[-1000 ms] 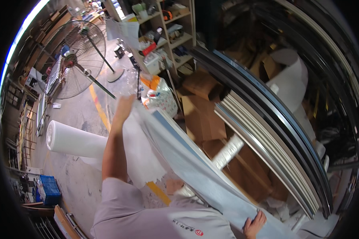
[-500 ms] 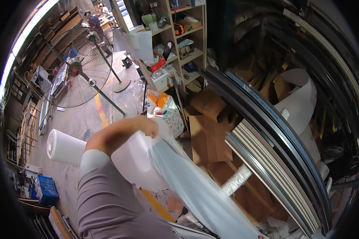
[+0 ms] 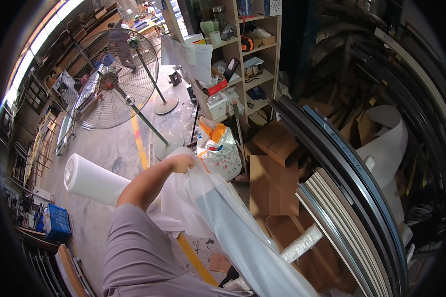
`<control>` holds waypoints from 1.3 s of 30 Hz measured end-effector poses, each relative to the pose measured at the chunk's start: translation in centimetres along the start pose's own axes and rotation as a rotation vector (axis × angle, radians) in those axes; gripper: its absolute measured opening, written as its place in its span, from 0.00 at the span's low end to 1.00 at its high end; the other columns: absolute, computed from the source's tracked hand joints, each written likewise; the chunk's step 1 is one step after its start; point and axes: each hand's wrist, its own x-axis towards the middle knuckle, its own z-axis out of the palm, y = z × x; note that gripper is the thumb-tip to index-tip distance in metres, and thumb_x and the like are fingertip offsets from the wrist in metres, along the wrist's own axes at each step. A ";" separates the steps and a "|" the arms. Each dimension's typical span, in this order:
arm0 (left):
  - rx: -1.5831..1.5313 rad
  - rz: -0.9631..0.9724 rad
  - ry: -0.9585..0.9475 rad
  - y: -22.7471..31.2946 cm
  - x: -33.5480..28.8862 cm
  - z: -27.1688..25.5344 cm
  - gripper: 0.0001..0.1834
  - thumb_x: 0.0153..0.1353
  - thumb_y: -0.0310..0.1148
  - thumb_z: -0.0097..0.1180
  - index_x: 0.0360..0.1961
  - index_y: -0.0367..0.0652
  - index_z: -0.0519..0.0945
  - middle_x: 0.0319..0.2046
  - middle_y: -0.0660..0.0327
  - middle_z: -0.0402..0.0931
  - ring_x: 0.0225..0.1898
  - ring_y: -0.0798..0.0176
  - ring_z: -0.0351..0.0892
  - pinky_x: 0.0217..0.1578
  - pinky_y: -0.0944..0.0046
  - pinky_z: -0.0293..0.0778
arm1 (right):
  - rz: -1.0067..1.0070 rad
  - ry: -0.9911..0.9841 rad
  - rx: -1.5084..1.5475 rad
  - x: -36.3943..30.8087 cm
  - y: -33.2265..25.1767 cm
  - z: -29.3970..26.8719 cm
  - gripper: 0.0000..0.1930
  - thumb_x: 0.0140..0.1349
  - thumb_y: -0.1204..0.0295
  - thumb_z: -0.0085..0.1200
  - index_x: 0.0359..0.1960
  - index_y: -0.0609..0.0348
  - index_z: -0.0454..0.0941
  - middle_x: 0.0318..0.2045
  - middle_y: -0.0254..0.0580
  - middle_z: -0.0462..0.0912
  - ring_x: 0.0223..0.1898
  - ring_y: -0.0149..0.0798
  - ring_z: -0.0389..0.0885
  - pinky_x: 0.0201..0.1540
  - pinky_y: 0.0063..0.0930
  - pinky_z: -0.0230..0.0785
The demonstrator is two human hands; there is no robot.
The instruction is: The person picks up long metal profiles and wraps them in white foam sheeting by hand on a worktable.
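My left hand [image 3: 182,164], at the end of a bent arm in a grey sleeve, is closed on the edge of a thin white foam sheet [image 3: 183,205]. The translucent sheet drapes over a long grey-blue piece [image 3: 243,242] that slants down to the lower right. Past that piece's far end the sheet hangs loose. A thick white foam roll [image 3: 96,179] lies to the left, partly behind my forearm. My right hand is out of sight. Beneath the long piece, a support bar wrapped in clear film [image 3: 302,243] sticks out.
Long dark and pale profiles [image 3: 347,163] are stacked on the right. Cardboard [image 3: 273,185] lies beside them. A printed plastic bag [image 3: 220,153] stands just beyond my hand, before a cluttered shelf [image 3: 256,48]. Standing fan [image 3: 109,81] at far left; blue crate [image 3: 58,222] nearer. A person [image 3: 121,47] stands far back.
The whole view has swung, so the shelf and profiles sit farther right. My left hand, still gripping the sheet, is farther from the bag, and more loose foam shows past the long piece's end.
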 end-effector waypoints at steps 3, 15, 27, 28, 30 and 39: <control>0.128 0.032 -0.442 -3.9 1.1 -0.2 0.17 0.55 0.25 0.58 0.46 0.45 0.89 0.44 0.57 0.87 0.45 0.56 0.87 0.46 0.58 0.82 | -0.011 -0.036 -0.019 0.6 0.6 -0.2 0.34 0.71 0.49 0.45 0.66 0.68 0.68 0.59 0.69 0.72 0.61 0.69 0.68 0.67 0.59 0.58; -0.084 -0.536 0.451 -9.1 9.2 -1.7 0.14 0.55 0.28 0.52 0.33 0.30 0.87 0.40 0.38 0.85 0.46 0.37 0.85 0.50 0.45 0.79 | -0.101 -0.045 0.000 2.0 2.3 1.6 0.34 0.70 0.52 0.46 0.67 0.69 0.66 0.60 0.71 0.70 0.61 0.70 0.67 0.66 0.60 0.58; -0.222 -0.230 0.073 3.1 6.9 -5.2 0.12 0.51 0.28 0.55 0.33 0.30 0.84 0.31 0.43 0.84 0.36 0.48 0.86 0.40 0.54 0.79 | -0.090 -0.026 0.061 2.7 1.7 1.1 0.35 0.70 0.49 0.45 0.65 0.69 0.66 0.59 0.67 0.71 0.60 0.68 0.68 0.66 0.60 0.56; -0.187 -0.041 0.279 4.2 8.7 -6.1 0.13 0.51 0.28 0.55 0.34 0.30 0.83 0.30 0.42 0.83 0.35 0.49 0.86 0.39 0.55 0.79 | -0.029 -0.027 0.073 1.3 0.7 1.1 0.36 0.70 0.47 0.41 0.65 0.71 0.65 0.59 0.68 0.70 0.59 0.68 0.67 0.66 0.60 0.54; -0.363 0.021 0.208 9.0 7.5 -6.9 0.13 0.52 0.29 0.54 0.35 0.32 0.82 0.30 0.40 0.80 0.34 0.45 0.84 0.40 0.51 0.77 | -0.015 0.001 0.040 0.7 -0.2 1.2 0.37 0.71 0.44 0.36 0.64 0.70 0.65 0.58 0.67 0.70 0.59 0.68 0.67 0.66 0.59 0.54; -0.081 -0.368 0.486 5.4 3.1 -5.2 0.18 0.62 0.31 0.56 0.52 0.38 0.83 0.47 0.44 0.82 0.53 0.49 0.83 0.55 0.51 0.76 | -0.069 0.051 0.096 -0.3 3.0 3.2 0.36 0.65 0.50 0.46 0.64 0.71 0.67 0.59 0.67 0.71 0.60 0.68 0.67 0.67 0.61 0.54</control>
